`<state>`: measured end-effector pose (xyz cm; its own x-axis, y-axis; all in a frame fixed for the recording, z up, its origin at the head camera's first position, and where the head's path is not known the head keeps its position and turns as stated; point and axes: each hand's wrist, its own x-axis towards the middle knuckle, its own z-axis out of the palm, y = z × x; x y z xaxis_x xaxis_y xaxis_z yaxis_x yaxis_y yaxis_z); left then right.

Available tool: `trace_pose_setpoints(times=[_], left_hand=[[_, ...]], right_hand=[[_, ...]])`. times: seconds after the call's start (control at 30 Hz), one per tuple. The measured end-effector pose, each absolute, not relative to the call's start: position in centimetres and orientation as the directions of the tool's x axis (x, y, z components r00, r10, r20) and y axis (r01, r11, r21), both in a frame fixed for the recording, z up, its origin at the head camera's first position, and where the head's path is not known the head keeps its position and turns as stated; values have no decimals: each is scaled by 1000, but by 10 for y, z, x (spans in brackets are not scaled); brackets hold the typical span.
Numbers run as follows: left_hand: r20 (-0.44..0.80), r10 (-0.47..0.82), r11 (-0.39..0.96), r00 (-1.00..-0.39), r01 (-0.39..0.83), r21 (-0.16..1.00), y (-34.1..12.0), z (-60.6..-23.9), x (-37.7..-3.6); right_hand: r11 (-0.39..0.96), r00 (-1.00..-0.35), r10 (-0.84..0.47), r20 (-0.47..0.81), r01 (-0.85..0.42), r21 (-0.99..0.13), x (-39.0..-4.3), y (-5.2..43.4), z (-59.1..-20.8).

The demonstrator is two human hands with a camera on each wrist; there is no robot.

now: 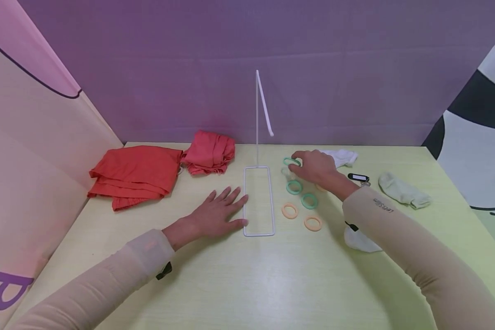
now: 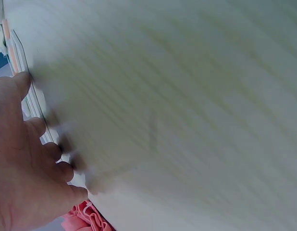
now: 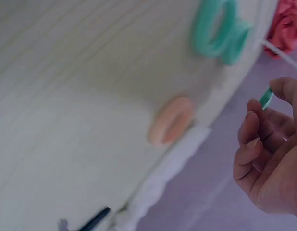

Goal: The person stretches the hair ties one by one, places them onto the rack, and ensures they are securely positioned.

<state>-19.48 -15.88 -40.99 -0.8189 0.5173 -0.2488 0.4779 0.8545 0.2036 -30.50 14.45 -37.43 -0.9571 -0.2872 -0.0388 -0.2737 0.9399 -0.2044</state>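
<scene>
In the head view my right hand (image 1: 315, 166) pinches a green ring (image 1: 288, 161) between thumb and fingers; the right wrist view shows the green ring (image 3: 266, 97) at the fingertips. My left hand (image 1: 216, 213) lies spread, palm down, with its fingertips right at the long side of a white wire stand (image 1: 271, 201). That stand has a rectangular base, a tall upright and a sloping arm at its top. Below my right hand lie two green rings (image 1: 309, 200) and two orange rings (image 1: 289, 211). A pale ring (image 1: 285, 171) and another orange ring (image 1: 320, 188) are partly hidden.
A red cloth (image 1: 136, 176) and a pinkish-red bundled cloth (image 1: 210, 153) lie at the back left. On the right are a white sock (image 1: 344, 157), a grey-green sock (image 1: 402, 189) and a black key tag (image 1: 358, 177). A white item (image 1: 359, 240) shows under my right sleeve.
</scene>
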Motion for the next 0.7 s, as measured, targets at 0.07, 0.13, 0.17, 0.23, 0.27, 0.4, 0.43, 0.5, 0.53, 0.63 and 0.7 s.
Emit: trace_pose_setpoints(times=[0.07,0.13,0.17,0.23,0.27,0.4,0.43,0.5,0.53,0.63,0.7], left_hand=[[-247,523,851,-815,483,208,-159,-410,-195],[-247,527,849,-813,485,211,-159,-411,-195],[-246,527,848,-814,485,214,-159,-411,-195],[-239,530,845,-813,487,219,-159,-411,-195],[-236,531,845,-814,488,221,-159,-411,-195],[-225,535,842,-815,491,221,-158,-412,-196],[-223,536,841,-815,492,223,-158,-412,-197],[-221,535,842,-815,492,223,-157,-412,-197],[-220,536,841,-815,493,224,-157,-412,-198],[-223,535,842,-815,492,222,-157,-413,-199],[-226,535,842,-814,493,219,-157,-414,-200]], right_hand=[[925,-949,-314,12,-309,-220,-295,145,-366],[905,-935,-348,73,-355,-235,-282,146,-355],[893,-924,-365,112,-382,-239,-275,146,-350],[863,-894,-399,203,-441,-245,-260,146,-337],[847,-875,-411,254,-470,-248,-253,147,-331],[773,-757,-445,478,-594,-223,-227,152,-309],[753,-719,-449,530,-624,-209,-221,153,-304],[713,-630,-463,623,-683,-161,-210,153,-295],[691,-582,-474,661,-711,-130,-204,153,-291],[634,-434,-490,756,-773,-33,-187,150,-276],[598,-341,-493,800,-801,27,-176,146,-266]])
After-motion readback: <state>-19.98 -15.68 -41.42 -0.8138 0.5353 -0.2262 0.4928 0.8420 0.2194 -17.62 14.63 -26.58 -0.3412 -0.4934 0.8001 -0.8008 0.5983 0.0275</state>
